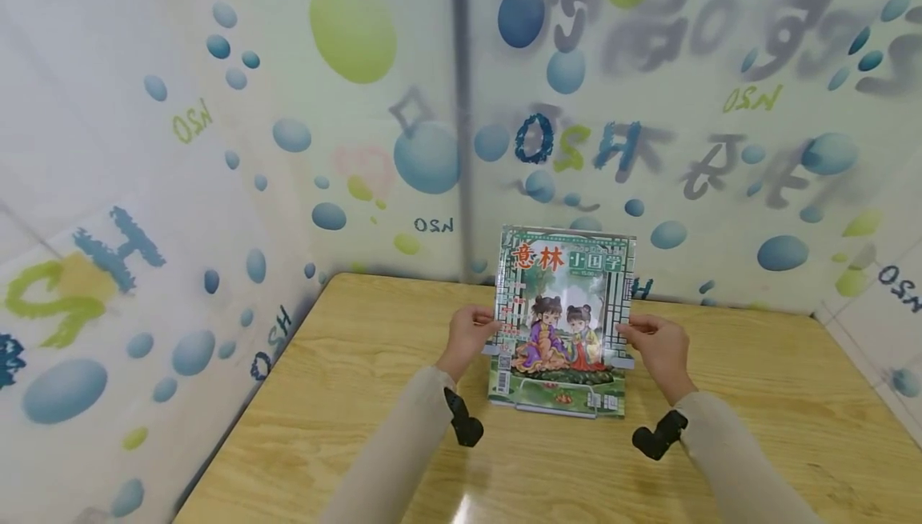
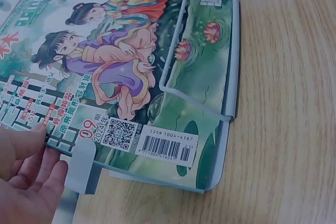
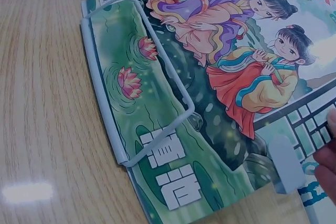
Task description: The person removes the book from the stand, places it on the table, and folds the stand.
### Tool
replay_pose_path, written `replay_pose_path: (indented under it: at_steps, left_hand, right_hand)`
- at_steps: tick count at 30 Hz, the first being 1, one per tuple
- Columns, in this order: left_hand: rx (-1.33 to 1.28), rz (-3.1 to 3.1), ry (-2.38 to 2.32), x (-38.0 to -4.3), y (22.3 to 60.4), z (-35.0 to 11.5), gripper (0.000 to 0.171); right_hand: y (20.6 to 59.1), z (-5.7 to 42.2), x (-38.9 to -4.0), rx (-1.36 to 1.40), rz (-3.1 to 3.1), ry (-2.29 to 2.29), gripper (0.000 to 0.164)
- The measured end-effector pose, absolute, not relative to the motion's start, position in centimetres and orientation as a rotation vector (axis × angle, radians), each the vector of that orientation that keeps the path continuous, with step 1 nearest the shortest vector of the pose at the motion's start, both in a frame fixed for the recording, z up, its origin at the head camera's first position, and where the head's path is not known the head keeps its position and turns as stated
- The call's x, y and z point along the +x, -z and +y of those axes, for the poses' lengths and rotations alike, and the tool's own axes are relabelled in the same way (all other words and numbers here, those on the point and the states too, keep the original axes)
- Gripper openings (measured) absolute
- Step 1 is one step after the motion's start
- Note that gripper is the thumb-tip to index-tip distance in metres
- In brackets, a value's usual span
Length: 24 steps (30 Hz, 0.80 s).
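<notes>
A green magazine (image 1: 569, 320) with two cartoon children on its cover leans upright, its front facing me. It rests in a pale book stand, whose wire holder (image 1: 556, 410) crosses the lower cover. My left hand (image 1: 468, 340) pinches the left edge, thumb in front and fingers behind. On the opposite edge my right hand (image 1: 659, 348) holds the magazine with its thumb on the cover. Side clips of the stand hook over both edges; one clip (image 2: 81, 166) is just beside the left fingers in the left wrist view, another clip (image 3: 287, 166) near the right fingers in the right wrist view.
The stand is on a wood-grain table (image 1: 346, 428). Behind it rises a pale wall covering (image 1: 389, 228) printed with blue and green drops, and a similar wall (image 1: 180, 268) runs along the left. Black wrist devices (image 1: 467, 422) sit on both sleeves.
</notes>
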<state>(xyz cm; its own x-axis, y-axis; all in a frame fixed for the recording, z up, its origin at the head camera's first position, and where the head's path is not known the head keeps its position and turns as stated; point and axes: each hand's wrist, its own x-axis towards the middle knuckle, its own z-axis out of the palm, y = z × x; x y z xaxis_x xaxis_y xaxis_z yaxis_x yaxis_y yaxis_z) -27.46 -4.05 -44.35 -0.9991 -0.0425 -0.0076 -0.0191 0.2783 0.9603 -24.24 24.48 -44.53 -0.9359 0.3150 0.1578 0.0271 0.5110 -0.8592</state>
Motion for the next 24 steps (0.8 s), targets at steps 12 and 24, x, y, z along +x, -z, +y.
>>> replay_pose_path:
  at_steps: [12, 24]
  left_hand:
    - [0.011, -2.418, 1.904, -28.2, 43.8, -3.3, 0.015]
    - [-0.068, -2.193, 2.012, -28.7, 42.2, -3.4, 0.015]
  right_hand:
    - [43.7, 24.7, -25.4, -0.180, -2.364, -1.415, 0.033]
    - [40.8, 23.4, -25.8, -0.219, -2.292, -1.575, 0.032]
